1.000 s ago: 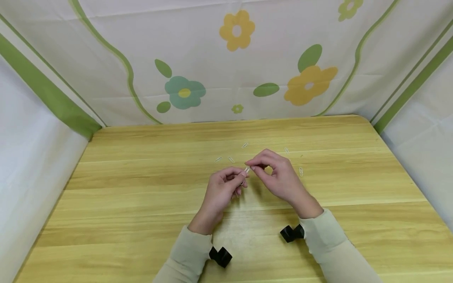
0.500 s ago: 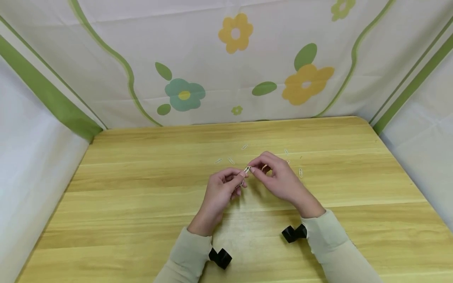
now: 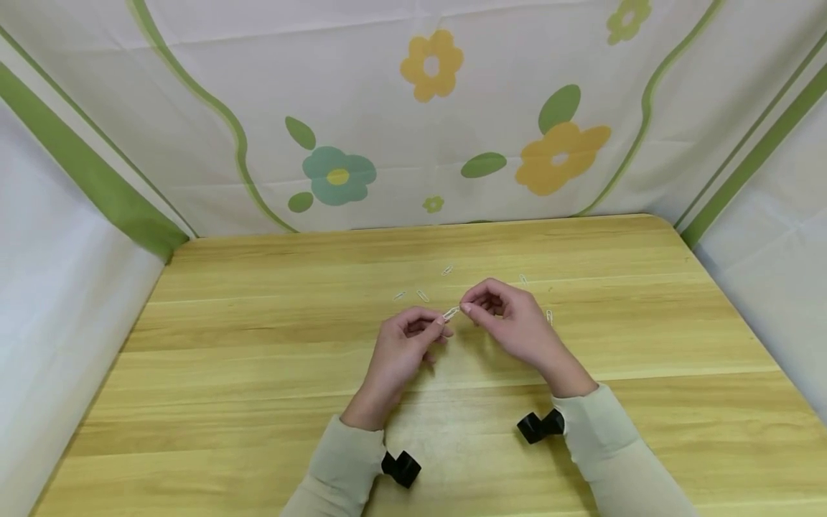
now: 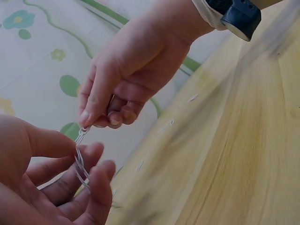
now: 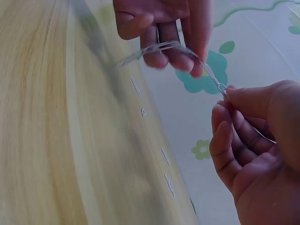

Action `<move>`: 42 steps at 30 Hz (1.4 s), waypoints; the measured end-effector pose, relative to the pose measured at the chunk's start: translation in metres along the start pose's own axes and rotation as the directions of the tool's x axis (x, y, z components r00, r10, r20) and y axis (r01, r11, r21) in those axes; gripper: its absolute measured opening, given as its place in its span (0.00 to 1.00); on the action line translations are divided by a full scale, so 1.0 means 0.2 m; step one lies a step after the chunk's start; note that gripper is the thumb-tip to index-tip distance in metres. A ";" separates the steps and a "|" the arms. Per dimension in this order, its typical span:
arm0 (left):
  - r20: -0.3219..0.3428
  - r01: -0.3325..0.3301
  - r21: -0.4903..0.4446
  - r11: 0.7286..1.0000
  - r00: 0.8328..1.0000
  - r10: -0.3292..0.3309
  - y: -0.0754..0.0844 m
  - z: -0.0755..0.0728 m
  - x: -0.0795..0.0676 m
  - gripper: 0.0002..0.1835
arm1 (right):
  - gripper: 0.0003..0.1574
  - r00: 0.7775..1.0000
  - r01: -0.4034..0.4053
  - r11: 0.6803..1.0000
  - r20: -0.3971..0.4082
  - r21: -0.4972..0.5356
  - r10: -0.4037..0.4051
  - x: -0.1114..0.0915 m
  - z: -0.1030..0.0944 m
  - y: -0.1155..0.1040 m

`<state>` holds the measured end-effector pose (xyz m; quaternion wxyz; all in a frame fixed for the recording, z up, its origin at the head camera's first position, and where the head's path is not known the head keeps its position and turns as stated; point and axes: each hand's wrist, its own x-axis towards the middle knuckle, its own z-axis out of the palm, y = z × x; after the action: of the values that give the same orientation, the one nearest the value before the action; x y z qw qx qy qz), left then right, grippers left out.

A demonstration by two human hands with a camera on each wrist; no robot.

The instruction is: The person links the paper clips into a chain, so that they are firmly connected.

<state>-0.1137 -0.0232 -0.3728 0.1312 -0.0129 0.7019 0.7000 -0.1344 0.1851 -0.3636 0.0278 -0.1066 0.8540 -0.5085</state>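
Observation:
A chain of linked white paper clips [image 5: 210,73] runs between the two hands above the table. My left hand [image 3: 399,353] pinches it between thumb and index finger, and in the right wrist view the rest of the chain trails across the other fingers, its far end blurred. My right hand [image 3: 510,323] pinches the end paper clip [image 4: 83,131] between thumb and fingertip, covering part of it. Between the hands a short stretch of chain [image 3: 451,313] shows, pulled fairly straight.
Loose paper clips lie on the wooden table [image 3: 226,359] beyond the hands, among them one paper clip [image 3: 423,295] near the middle and another paper clip [image 3: 549,316] beside the right hand. A flowered curtain [image 3: 388,108] closes off the back. Black wrist cameras sit at both cuffs.
The right hand has shifted slightly right, away from the left. The paper clips between the hands have tilted flatter and stretched out. The left hand stays nearly in place.

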 end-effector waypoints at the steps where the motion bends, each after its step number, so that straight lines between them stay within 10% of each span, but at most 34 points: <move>1: 0.004 -0.003 0.004 1.000 1.000 0.003 0.00 0.00 0.00 0.10 | 0.05 1.000 -0.005 1.000 -0.004 0.015 0.005 0.00 0.00 0.00; 10: 0.061 -0.031 0.062 0.998 0.998 0.027 -0.01 0.01 -0.01 0.10 | 0.09 0.998 -0.047 0.996 0.049 0.073 0.043 0.00 0.01 -0.01; 18: 0.039 0.004 0.018 1.000 0.999 -0.005 0.00 0.02 -0.01 0.11 | 0.14 0.989 -0.115 0.990 -0.099 -0.085 0.106 0.01 -0.13 0.08; 28: 0.014 -0.002 -0.014 1.000 1.000 0.003 0.00 0.02 0.00 0.12 | 0.27 0.943 -0.332 0.845 -0.140 -0.419 0.301 -0.06 -0.45 0.26; 42: -0.029 -0.005 -0.053 0.999 1.000 0.003 -0.02 0.00 0.02 0.13 | 0.22 0.920 -0.384 0.799 -0.114 -0.462 0.375 -0.08 -0.47 0.28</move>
<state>-0.1163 -0.0235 -0.3778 0.1192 -0.0250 0.6848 0.7185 -0.1425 0.2956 -0.3683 0.0948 0.0673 0.9564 -0.2681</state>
